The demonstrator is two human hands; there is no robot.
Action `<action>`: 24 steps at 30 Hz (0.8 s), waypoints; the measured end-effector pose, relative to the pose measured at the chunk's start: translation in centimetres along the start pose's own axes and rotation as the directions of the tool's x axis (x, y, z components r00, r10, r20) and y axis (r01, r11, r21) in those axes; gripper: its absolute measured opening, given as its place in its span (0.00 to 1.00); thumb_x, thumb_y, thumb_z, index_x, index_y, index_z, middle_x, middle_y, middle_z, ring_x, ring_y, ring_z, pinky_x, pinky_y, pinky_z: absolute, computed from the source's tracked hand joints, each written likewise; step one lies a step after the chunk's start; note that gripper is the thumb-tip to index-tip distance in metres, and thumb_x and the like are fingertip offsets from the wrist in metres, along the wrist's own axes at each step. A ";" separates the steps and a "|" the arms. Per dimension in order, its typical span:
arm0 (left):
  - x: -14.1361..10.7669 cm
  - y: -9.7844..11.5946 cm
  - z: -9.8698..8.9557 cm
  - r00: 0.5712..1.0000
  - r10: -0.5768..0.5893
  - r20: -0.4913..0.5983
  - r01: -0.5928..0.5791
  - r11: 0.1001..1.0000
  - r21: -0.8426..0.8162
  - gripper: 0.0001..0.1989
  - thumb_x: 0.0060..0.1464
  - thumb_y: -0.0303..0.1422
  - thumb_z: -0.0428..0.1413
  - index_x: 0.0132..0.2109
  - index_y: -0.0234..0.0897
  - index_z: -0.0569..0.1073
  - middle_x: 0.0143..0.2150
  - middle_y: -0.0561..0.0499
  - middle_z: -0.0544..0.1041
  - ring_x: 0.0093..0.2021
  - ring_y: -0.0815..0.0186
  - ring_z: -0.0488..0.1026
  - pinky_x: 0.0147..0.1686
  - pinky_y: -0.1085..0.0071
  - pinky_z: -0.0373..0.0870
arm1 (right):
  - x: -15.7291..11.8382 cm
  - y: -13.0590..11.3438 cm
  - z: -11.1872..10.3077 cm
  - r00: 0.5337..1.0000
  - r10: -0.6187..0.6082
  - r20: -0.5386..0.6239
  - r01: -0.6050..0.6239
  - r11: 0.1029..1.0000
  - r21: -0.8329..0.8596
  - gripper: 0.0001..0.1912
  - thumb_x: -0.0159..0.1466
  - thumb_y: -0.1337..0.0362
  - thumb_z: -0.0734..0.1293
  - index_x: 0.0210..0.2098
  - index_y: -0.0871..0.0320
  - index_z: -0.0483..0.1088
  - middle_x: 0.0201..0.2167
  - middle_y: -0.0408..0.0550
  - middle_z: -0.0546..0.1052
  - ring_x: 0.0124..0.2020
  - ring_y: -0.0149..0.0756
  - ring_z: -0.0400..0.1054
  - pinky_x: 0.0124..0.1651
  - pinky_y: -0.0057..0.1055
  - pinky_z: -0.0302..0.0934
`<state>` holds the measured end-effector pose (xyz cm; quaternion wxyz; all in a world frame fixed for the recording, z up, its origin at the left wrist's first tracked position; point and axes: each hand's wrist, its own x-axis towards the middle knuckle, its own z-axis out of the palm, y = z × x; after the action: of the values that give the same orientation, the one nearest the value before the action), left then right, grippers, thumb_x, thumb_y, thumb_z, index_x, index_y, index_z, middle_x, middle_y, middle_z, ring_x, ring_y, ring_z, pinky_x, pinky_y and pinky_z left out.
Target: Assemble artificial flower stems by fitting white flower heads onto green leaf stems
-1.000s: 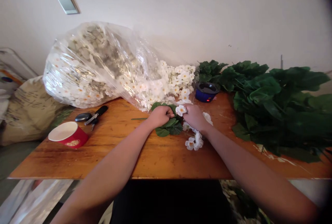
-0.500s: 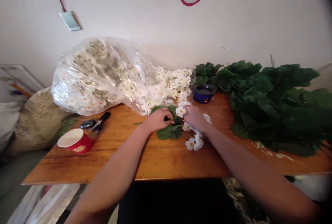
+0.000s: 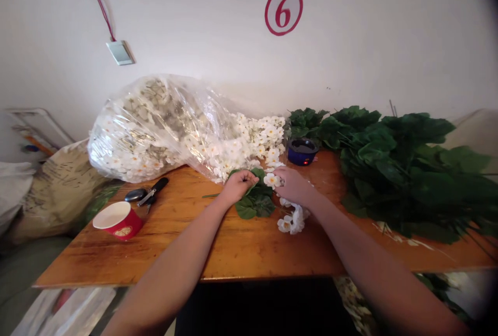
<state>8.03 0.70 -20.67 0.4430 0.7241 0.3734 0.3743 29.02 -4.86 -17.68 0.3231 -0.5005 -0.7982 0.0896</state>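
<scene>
Fingers of our right hand (image 3: 292, 186) grasp the white flower sprig (image 3: 271, 180) over the counter (image 3: 249, 255); our left hand (image 3: 236, 187) curls at the leafy sprig (image 3: 246, 208), grip unclear. Both seem light, crushable, best held by stems.

A small flower-making workshop, it seems: green leaves (image 3: 400, 170) are heaping up beside bagged white blossoms (image 3: 136, 139) on a worn wooden bench (image 3: 249, 253).
</scene>
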 end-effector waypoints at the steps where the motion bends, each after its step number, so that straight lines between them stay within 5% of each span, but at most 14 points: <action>1: 0.1 -0.2 0.0 1.000 -0.010 0.002 0.010 1.000 0.008 0.17 0.49 0.45 0.59 0.30 0.33 0.71 0.25 0.55 0.69 0.26 0.71 0.63 0.28 0.74 0.60 | -0.1 -0.2 -0.3 0.998 -0.013 -0.057 0.015 1.000 0.022 0.09 0.53 0.70 0.66 0.34 0.59 0.73 0.39 0.52 0.75 0.41 0.39 0.68 0.44 0.31 0.60; 5: 0.3 -0.2 0.0 0.999 -0.053 0.000 0.053 0.998 -0.017 0.15 0.46 0.42 0.61 0.30 0.33 0.72 0.24 0.55 0.69 0.25 0.72 0.63 0.27 0.74 0.58 | 0.9 -1.0 -1.6 0.965 0.070 -0.251 -0.023 0.983 0.185 0.11 0.60 0.58 0.65 0.38 0.57 0.73 0.43 0.52 0.74 0.40 0.37 0.70 0.40 0.31 0.64; 8: 0.2 0.1 0.1 0.998 -0.066 0.022 0.068 0.993 -0.099 0.14 0.42 0.39 0.63 0.30 0.35 0.69 0.23 0.58 0.66 0.23 0.73 0.61 0.25 0.75 0.56 | 3.7 -0.8 -2.0 0.934 0.124 -0.335 -0.088 0.989 0.120 0.11 0.62 0.59 0.63 0.37 0.57 0.74 0.40 0.51 0.75 0.42 0.39 0.70 0.46 0.34 0.64; 12: 0.0 0.4 0.1 0.998 -0.065 0.017 0.067 0.988 -0.138 0.16 0.39 0.37 0.64 0.29 0.36 0.65 0.22 0.60 0.63 0.22 0.75 0.58 0.25 0.76 0.55 | 8.7 0.6 -0.6 0.968 0.071 -0.242 -0.091 0.993 -0.074 0.16 0.57 0.65 0.65 0.44 0.59 0.75 0.52 0.57 0.71 0.56 0.46 0.62 0.61 0.39 0.53; 16: 0.1 0.2 -0.1 0.998 -0.056 0.026 0.060 0.989 -0.137 0.16 0.40 0.36 0.63 0.29 0.36 0.64 0.22 0.60 0.63 0.23 0.74 0.58 0.25 0.76 0.54 | 11.9 1.6 1.3 0.983 0.146 -0.108 -0.156 0.984 -0.086 0.24 0.57 0.68 0.63 0.53 0.65 0.71 0.55 0.61 0.67 0.54 0.45 0.64 0.59 0.37 0.55; 20: 0.1 -0.2 -0.1 0.998 -0.041 0.037 0.045 0.993 -0.109 0.14 0.42 0.37 0.63 0.29 0.36 0.65 0.22 0.60 0.63 0.22 0.74 0.58 0.24 0.75 0.53 | 11.8 0.8 1.1 0.953 0.148 -0.263 -0.132 0.988 0.078 0.23 0.58 0.66 0.61 0.52 0.65 0.71 0.51 0.59 0.69 0.45 0.41 0.69 0.52 0.35 0.62; 24: 0.1 -0.2 -0.1 0.999 -0.030 0.045 0.034 0.994 -0.108 0.14 0.41 0.38 0.63 0.27 0.35 0.66 0.21 0.59 0.64 0.22 0.74 0.58 0.23 0.75 0.53 | 9.3 -1.1 -1.4 0.862 0.228 -0.452 -0.030 0.914 0.404 0.19 0.58 0.59 0.66 0.46 0.61 0.74 0.44 0.53 0.75 0.40 0.39 0.71 0.45 0.36 0.65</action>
<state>7.93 0.91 -20.76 0.4956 0.7008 0.3544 0.3711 26.31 2.35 -12.09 0.5992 -0.4869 -0.6208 0.1359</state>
